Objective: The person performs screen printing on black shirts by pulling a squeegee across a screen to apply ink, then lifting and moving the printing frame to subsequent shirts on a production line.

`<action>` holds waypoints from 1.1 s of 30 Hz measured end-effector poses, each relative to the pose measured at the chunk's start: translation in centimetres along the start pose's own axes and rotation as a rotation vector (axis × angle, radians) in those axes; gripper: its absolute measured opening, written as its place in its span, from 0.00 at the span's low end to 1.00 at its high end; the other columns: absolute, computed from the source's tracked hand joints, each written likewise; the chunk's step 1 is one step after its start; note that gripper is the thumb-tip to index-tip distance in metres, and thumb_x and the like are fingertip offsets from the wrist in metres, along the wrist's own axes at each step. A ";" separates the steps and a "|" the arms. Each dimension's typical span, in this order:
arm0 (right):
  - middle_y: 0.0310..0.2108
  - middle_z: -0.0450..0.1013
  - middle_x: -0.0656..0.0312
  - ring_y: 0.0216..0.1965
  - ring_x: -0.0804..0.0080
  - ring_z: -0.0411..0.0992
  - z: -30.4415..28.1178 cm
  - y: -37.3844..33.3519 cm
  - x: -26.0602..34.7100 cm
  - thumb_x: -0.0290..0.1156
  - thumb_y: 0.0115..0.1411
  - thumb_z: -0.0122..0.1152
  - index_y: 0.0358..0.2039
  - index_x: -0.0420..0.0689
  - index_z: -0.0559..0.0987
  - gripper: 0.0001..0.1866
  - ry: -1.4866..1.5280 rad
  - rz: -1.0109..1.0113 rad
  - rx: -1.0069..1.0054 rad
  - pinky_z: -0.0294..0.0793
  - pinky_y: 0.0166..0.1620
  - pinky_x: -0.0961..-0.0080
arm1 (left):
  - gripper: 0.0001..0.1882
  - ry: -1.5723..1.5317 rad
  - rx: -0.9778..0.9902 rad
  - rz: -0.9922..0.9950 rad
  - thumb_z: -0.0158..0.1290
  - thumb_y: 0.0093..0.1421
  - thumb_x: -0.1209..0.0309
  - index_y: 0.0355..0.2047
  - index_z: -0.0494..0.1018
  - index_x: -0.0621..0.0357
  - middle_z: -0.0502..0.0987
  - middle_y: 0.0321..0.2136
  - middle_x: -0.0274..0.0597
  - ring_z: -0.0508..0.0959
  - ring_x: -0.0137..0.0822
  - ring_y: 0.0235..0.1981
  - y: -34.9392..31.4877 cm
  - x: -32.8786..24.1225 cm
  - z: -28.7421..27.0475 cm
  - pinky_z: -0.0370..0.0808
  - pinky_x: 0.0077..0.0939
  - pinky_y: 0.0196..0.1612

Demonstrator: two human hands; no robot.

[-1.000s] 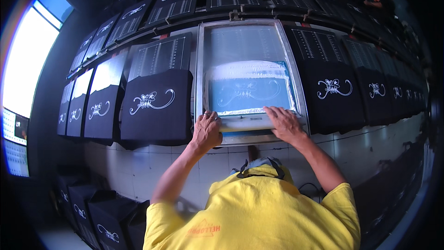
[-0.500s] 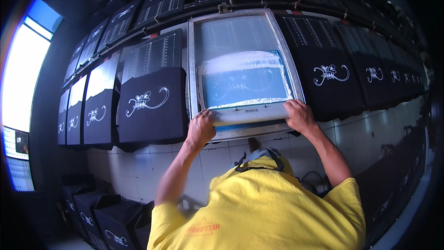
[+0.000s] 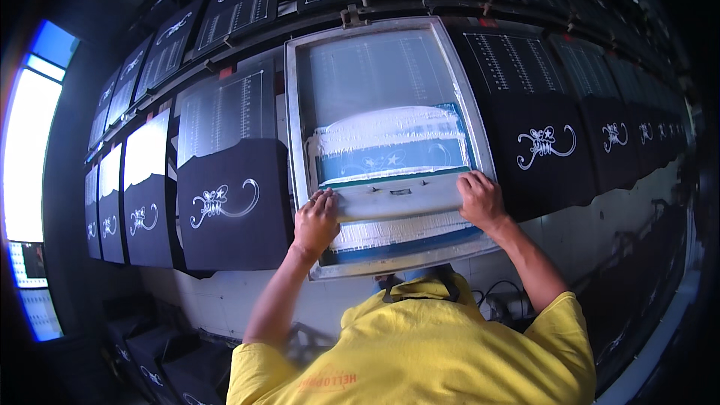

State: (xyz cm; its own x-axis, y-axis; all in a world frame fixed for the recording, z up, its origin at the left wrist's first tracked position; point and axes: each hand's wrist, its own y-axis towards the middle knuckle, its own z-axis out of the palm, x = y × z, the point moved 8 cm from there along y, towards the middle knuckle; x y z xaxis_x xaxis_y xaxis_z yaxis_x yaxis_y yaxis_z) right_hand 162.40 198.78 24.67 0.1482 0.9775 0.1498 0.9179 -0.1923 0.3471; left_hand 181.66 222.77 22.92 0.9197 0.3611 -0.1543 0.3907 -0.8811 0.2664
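Observation:
A framed printing screen [image 3: 295, 131] lies in front of me over a board. Both my hands grip a wide pale squeegee [image 3: 401, 196] set crosswise on its mesh. My left hand [image 3: 316, 223] is closed round the squeegee's left end, and my right hand [image 3: 481, 201] is closed round its right end. Beyond the squeegee, white ink [image 3: 390, 121] forms a thick band over the blue part of the mesh. A faint scroll design shows between that band and the squeegee, partly covered by the squeegee. A streaky white ink strip [image 3: 405, 231] lies on the near side.
Dark fabric pieces [image 3: 236, 214] with white scroll prints lie on boards to the left, and more dark pieces [image 3: 544, 146] to the right. A metal rail [image 3: 352, 16] runs behind the screen, with further printed rows beyond. A bright window [image 3: 34, 135] is at far left.
The squeegee has moved away from me across the mesh, covering part of the design and uncovering white ink on its near side. Both hands keep their grip. My view has shifted slightly.

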 end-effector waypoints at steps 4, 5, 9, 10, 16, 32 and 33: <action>0.30 0.75 0.55 0.34 0.55 0.76 1.4 5.2 -3.0 0.21 0.45 0.57 0.29 0.40 0.75 0.08 -0.042 0.036 0.060 0.78 0.35 0.63 | 0.20 0.001 -0.009 -0.002 0.57 0.44 0.79 0.41 0.76 0.64 0.81 0.41 0.50 0.82 0.45 0.43 5.4 3.1 0.3 0.82 0.34 0.44; 0.30 0.75 0.55 0.34 0.54 0.76 1.5 6.6 -3.6 0.21 0.45 0.59 0.29 0.40 0.76 0.08 -0.036 0.041 0.084 0.78 0.35 0.62 | 0.20 -0.014 0.048 -0.047 0.56 0.43 0.78 0.41 0.76 0.62 0.81 0.40 0.49 0.82 0.46 0.41 6.7 4.1 0.7 0.81 0.35 0.42; 0.31 0.77 0.52 0.34 0.52 0.77 1.1 10.5 -4.9 0.23 0.44 0.62 0.29 0.41 0.77 0.09 -0.010 0.051 0.169 0.79 0.38 0.59 | 0.17 -0.035 0.175 -0.116 0.55 0.43 0.77 0.37 0.77 0.59 0.81 0.35 0.48 0.82 0.49 0.36 9.9 6.3 1.0 0.80 0.40 0.38; 0.31 0.78 0.51 0.35 0.51 0.78 0.9 11.2 -5.2 0.24 0.44 0.63 0.29 0.41 0.77 0.09 -0.005 0.053 0.184 0.79 0.38 0.58 | 0.16 -0.029 0.179 -0.103 0.55 0.43 0.77 0.36 0.77 0.58 0.80 0.34 0.49 0.81 0.50 0.35 10.5 6.4 0.7 0.80 0.41 0.37; 0.30 0.79 0.49 0.35 0.48 0.79 0.3 13.7 -6.4 0.25 0.47 0.60 0.30 0.41 0.80 0.08 0.005 0.103 0.307 0.79 0.39 0.56 | 0.12 -0.078 0.243 -0.178 0.54 0.45 0.80 0.32 0.80 0.61 0.81 0.28 0.54 0.82 0.51 0.34 12.9 7.3 -1.0 0.80 0.39 0.41; 0.32 0.75 0.58 0.39 0.58 0.76 -4.5 -3.0 2.3 0.22 0.44 0.59 0.30 0.43 0.75 0.10 0.037 0.044 0.084 0.79 0.37 0.60 | 0.13 -0.108 0.087 -0.120 0.52 0.47 0.80 0.35 0.76 0.63 0.81 0.34 0.49 0.82 0.48 0.35 -3.3 -3.3 -5.9 0.83 0.37 0.36; 0.32 0.75 0.59 0.39 0.59 0.76 -4.5 -4.5 2.9 0.21 0.43 0.59 0.30 0.43 0.75 0.10 0.046 0.056 0.063 0.79 0.38 0.61 | 0.15 -0.099 0.083 -0.140 0.52 0.46 0.80 0.37 0.75 0.63 0.81 0.36 0.49 0.82 0.48 0.38 -4.5 -3.9 -5.3 0.83 0.38 0.36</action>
State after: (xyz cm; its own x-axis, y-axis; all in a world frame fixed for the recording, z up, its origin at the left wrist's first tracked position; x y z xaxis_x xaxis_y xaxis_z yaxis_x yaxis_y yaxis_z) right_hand 157.08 202.14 27.68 0.1838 0.9602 0.2103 0.9303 -0.2390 0.2782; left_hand 176.52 226.98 27.40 0.8466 0.4535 -0.2785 0.5059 -0.8483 0.1566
